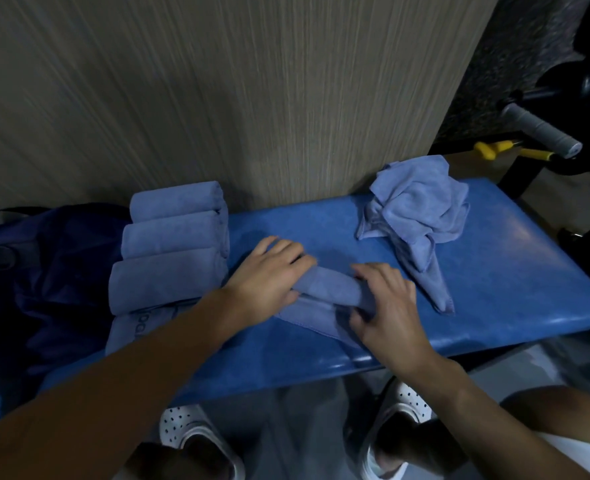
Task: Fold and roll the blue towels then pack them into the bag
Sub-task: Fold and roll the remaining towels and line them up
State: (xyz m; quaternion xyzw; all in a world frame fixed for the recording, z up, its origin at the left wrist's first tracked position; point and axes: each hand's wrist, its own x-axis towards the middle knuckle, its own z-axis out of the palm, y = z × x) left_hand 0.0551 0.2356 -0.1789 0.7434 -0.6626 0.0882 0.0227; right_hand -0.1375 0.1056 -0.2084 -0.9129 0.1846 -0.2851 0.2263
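Half-rolled blue towel [331, 292] is laid mid-bench [511, 271], with a flat tail toward the near edge. Its left end is gripped by the left hand [269, 275], fingers together and curled over. Its right end is gripped by the right hand [387, 306], fingers slightly spread and thumb tucked under. Three rolled towels [172, 244] are lined up at left beside the dark bag [44, 271]. Crumpled towels [418, 209] are heaped far right. Lettering [141, 327] beneath the rolls, possibly a logo, is unreadable.

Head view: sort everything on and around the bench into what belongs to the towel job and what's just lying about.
Job:
- half-rolled towel, gripped by left hand and right hand
- three rolled towels
- crumpled towels
- dark blue bag
- blue bench, the work surface

Lying about:
- grey-grip bar
- yellow handle
- white shoes, worn
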